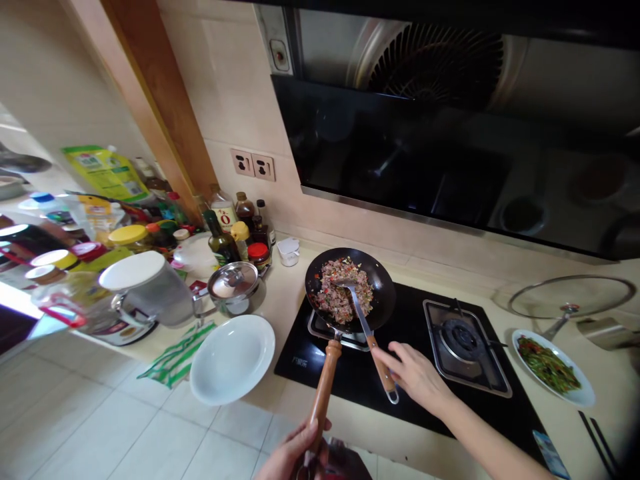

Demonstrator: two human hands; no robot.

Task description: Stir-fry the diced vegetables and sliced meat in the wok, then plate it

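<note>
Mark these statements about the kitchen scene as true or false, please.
1. The right hand holds a spatula in the pan. True.
2. The left hand grips the pan handle. True.
3. The white plate beside the stove holds meat. False: it is empty.
4. The glass lid covers the pan. False: it lies on the counter at the right.
5. A plate of greens sits right of the burner. True.

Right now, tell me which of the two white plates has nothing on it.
The round white plate at the counter edge, left of the pan, is bare. The oval plate right of the stove holds green vegetables.
</note>
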